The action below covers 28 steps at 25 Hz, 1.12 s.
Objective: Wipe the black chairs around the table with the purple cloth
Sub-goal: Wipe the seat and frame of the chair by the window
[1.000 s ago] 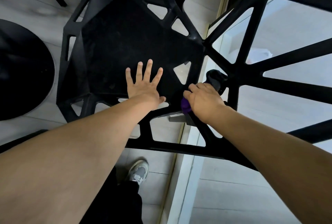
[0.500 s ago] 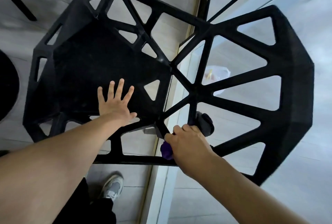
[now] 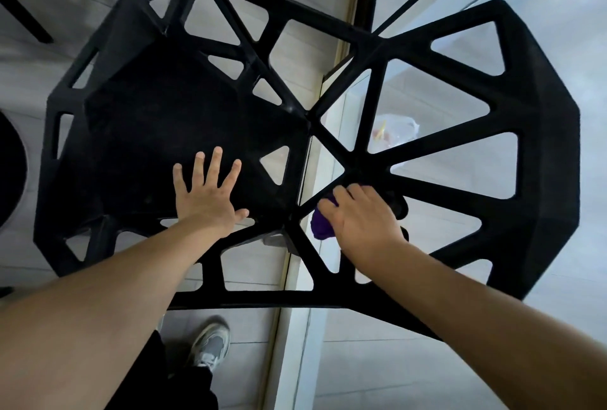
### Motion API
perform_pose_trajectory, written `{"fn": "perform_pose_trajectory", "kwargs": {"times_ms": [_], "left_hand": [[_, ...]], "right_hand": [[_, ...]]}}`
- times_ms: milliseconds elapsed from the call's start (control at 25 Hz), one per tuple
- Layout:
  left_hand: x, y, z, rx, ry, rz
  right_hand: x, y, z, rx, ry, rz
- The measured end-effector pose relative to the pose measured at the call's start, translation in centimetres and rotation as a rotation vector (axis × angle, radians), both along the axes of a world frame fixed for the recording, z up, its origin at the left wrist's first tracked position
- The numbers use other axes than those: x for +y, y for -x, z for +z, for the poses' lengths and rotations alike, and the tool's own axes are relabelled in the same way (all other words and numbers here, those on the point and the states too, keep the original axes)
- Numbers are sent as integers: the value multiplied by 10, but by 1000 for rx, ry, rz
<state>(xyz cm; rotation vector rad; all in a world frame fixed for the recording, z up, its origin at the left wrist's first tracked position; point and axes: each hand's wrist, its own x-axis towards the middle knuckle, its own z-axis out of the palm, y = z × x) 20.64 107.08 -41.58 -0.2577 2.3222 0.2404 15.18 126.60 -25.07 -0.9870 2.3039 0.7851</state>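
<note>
Compared with a second ago, the right hand (image 3: 359, 219) has left the seat's near right corner and moved onto the chair (image 3: 170, 120) back, now at the spoke running up from the seat corner to the hub; half a second ago it was lower on that corner strut, so the wipe is travelling up the lattice; the view has also widened, the whole back now in frame. The left hand (image 3: 208, 194) has stayed put: flat on the seat, fingers (image 3: 215, 163) spread and open, holding nothing, judged to be bracing the chair. The right hand's fingers are curled over the cloth (image 3: 321, 225), gripping it; only a purple bunch shows below the knuckles, pressed to the spoke; a dark lump just right of the hand cannot be identified. Judgement: seat corner likely done, back spokes in hand, most of the outer rim and the far side of the seat not yet reached; other chairs out of view. Edges: the back is open triangles between narrow spokes, so the cloth can slip through a gap or snag on a spoke edge; strokes are best run along each spoke. Room: clear air to the right over the back and rim; a shoe (image 3: 210, 345) stands below the near rail; a bag (image 3: 395, 130) shows on the floor through the lattice; a round black object (image 3: 10, 173) sits at the left edge, apart from the chair.
</note>
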Motion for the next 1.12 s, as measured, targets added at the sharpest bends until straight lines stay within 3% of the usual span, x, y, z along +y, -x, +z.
{"fn": "perform_pose_trajectory", "kwargs": {"times_ms": [240, 400, 600, 760, 960, 1120], "left_hand": [[1, 2, -3, 4, -1, -14], [0, 1, -2, 3, 4, -13], [2, 3, 4, -39, 14, -25], [-1, 5, 8, -42, 11, -36], [5, 9, 15, -88, 39, -35], [5, 10, 19, -84, 25, -18]], "right_hand": [[-9, 38, -11, 90, -86, 76], [-18, 48, 17, 301, 126, 143], [-8, 77, 32, 173, -163, -28], [8, 79, 78, 270, -144, -50], [36, 82, 146, 474, -33, -130], [68, 75, 157, 682, 261, -285]]}}
